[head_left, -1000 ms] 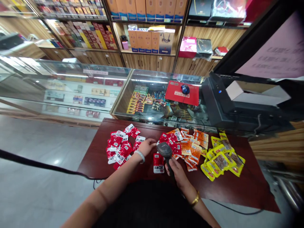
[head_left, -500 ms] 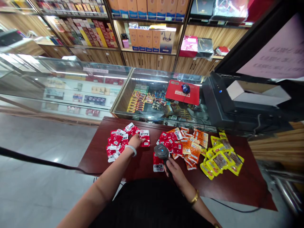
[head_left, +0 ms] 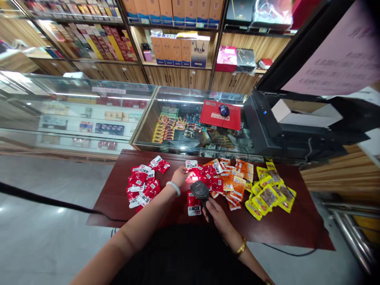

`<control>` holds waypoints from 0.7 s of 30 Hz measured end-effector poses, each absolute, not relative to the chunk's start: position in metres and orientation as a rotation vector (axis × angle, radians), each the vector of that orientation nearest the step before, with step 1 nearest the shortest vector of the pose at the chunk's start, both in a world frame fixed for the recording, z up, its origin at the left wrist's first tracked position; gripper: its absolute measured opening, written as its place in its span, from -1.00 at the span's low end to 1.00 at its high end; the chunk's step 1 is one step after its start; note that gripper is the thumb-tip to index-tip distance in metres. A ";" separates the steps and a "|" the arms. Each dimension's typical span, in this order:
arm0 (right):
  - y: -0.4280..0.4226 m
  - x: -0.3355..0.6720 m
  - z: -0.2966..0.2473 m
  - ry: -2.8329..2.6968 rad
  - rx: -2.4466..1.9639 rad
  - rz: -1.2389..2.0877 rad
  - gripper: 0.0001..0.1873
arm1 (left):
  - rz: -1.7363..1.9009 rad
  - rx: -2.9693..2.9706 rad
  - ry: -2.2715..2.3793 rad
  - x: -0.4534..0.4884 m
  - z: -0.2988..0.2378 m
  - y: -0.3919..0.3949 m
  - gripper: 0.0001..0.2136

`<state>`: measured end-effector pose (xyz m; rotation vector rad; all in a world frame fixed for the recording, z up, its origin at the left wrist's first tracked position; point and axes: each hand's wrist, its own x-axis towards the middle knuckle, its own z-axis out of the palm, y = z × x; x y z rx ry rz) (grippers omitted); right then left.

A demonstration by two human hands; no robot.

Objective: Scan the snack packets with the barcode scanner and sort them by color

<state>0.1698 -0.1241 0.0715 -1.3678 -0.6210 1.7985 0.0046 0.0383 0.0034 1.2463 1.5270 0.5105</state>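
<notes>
Red packet (head_left: 191, 174) pinched in left hand (head_left: 180, 175), mid-table (head_left: 118, 198), just far of scanner (head_left: 199, 190). Right hand (head_left: 216, 212) wrapped round scanner grip. Spare packet (head_left: 193, 206) flat beneath scanner head. Red pile (head_left: 142, 186) left; orange pile (head_left: 237, 184), yellow pile (head_left: 268, 194) right.

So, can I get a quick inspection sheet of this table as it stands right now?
Surface: dark red table, packets spread over its far half.
Job's things: red packet; scanner; single packet lying below the scanner.
Clutter: red pile, orange packets, yellow packets.
Grippers: left hand pinches the red packet; right hand grips the scanner.
Cables: black cable at left; thin lead below the table's right edge.
Surroundings: glass counter, shelves, mouse pad, monitor.
</notes>
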 end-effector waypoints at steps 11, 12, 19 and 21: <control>-0.122 0.163 0.066 -0.564 -1.416 1.824 -0.40 | 0.312 1.422 2.015 -0.064 0.004 0.060 -0.57; -0.122 0.163 0.066 -0.570 -1.417 1.822 -0.40 | 0.258 1.449 2.141 -0.076 0.007 0.063 -0.50; -0.121 0.162 0.066 -0.623 -1.415 1.855 -0.41 | 0.132 1.371 2.500 -0.116 0.013 0.085 -0.22; -0.120 0.162 0.067 -0.611 -1.426 1.858 -0.38 | 0.044 1.373 2.461 -0.122 0.010 0.093 -0.27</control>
